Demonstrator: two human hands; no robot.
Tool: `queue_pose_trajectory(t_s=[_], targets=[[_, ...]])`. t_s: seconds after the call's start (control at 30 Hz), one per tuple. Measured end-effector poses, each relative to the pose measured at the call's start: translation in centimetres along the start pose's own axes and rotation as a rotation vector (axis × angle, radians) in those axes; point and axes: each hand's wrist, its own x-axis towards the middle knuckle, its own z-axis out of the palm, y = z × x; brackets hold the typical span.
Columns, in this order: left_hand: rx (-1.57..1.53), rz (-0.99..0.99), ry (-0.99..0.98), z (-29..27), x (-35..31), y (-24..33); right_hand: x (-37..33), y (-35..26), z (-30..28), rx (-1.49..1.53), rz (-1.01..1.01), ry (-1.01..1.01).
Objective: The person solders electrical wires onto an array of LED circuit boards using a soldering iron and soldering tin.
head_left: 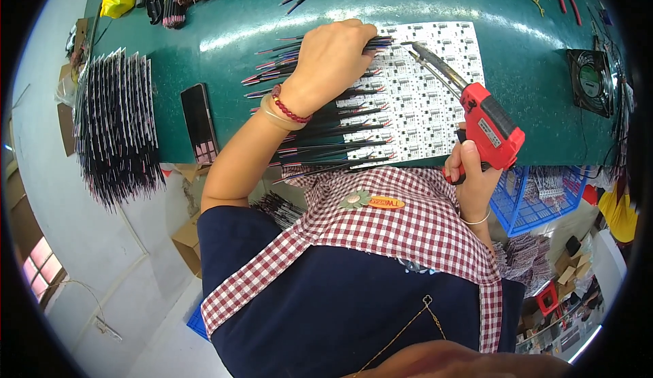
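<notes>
Soldering gun (491,123) within right fingers (470,155)

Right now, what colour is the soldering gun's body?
Soldering gun body: red and black, head view.

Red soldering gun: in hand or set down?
In hand. The right hand is wrapped around the handle of the red soldering gun, whose nose points toward the wires by the left hand.

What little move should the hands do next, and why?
Maybe the right hand should nudge the red soldering gun slightly left, because its tip looks just right of the wire ends by the left hand, over the white sheet of circuit boards.
</notes>
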Motion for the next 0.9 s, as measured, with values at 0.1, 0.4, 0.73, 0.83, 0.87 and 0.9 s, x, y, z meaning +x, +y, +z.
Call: queue_pose_trajectory(t_s=[0.1, 0.4, 0.73, 0.83, 0.87, 0.9], targets=[[0.009, 0.028, -0.027, -0.1, 0.0, -0.2, -0.1, 0.6, -0.5, -0.001, -0.007, -0.016], [-0.249, -0.076, 0.323, 0.3, -1.5, -1.7, -0.8, 0.7, -1.6, 0.038, -0.025, -0.058], [-0.286, -0.172, -0.078, -1.0, -1.3, 1.0, -1.2, 1.6, -1.6, 0.059, 0.070, -0.043], [-0.247, -0.143, -0.096, -0.3, -1.3, 0.6, -1.2, 2.1, -1.5, 0.043, 0.104, -0.076], [-0.214, -0.150, -0.114, -0.4, -1.2, 0.7, -1.2, 2.2, -1.6, 0.037, 0.101, -0.088], [-0.180, -0.157, -0.132, -0.4, -1.2, 0.8, -1.1, 2.1, -1.6, 0.037, 0.102, -0.087]])
